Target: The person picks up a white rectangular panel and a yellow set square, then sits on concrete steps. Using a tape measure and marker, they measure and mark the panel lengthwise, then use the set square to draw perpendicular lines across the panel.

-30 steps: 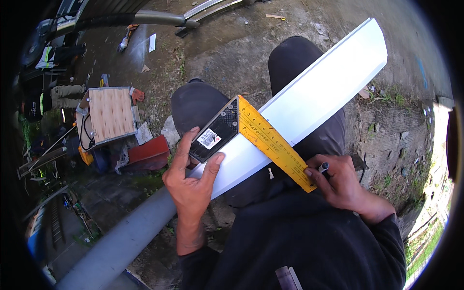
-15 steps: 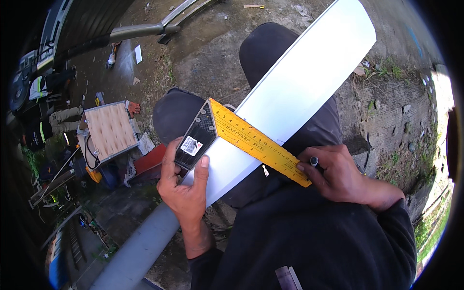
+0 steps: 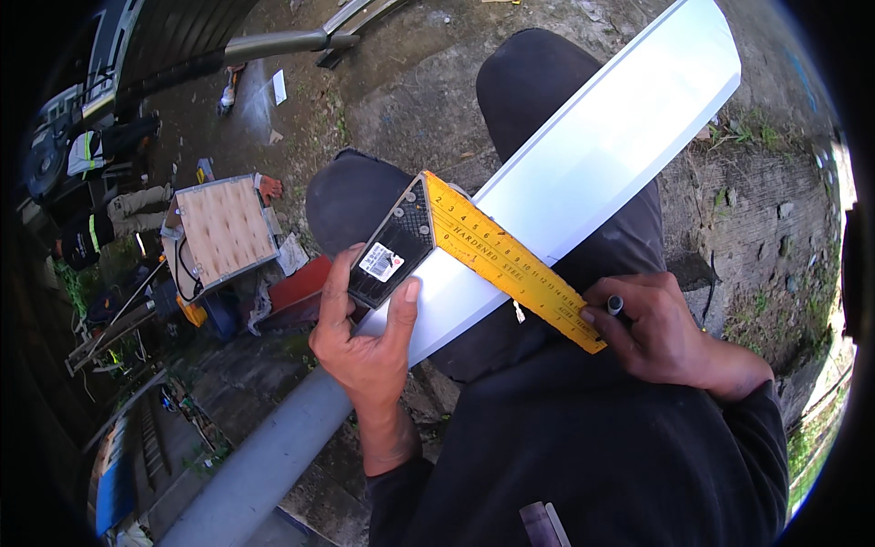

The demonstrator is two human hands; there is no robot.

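Observation:
A long white panel (image 3: 629, 128) with a bent edge lies slantwise across my knees. Over it rests a try square with a yellow ruled blade (image 3: 510, 260) and a black handle (image 3: 396, 230). My left hand (image 3: 369, 356) grips the handle, thumb on the near side and fingers on the far side, against the panel. At the blade's far end, beyond the panel's edge, my right hand (image 3: 665, 333) is closed around a dark pen (image 3: 615, 305) with a pale end. Its thumb and fingertips are at the blade's tip. The pen's writing tip is hidden.
A grey pipe (image 3: 255, 465) runs under the panel's lower left end. To the left stands a wooden-topped box (image 3: 226, 230), with a co-worker's orange-gloved hand (image 3: 268, 188) beside it. Another person (image 3: 100, 150) is farther back. A metal rail (image 3: 283, 44) lies near the top.
The whole view has shifted, so the panel, square and both hands appear slightly farther right. Both grips look the same, and the square keeps about the same place on the panel.

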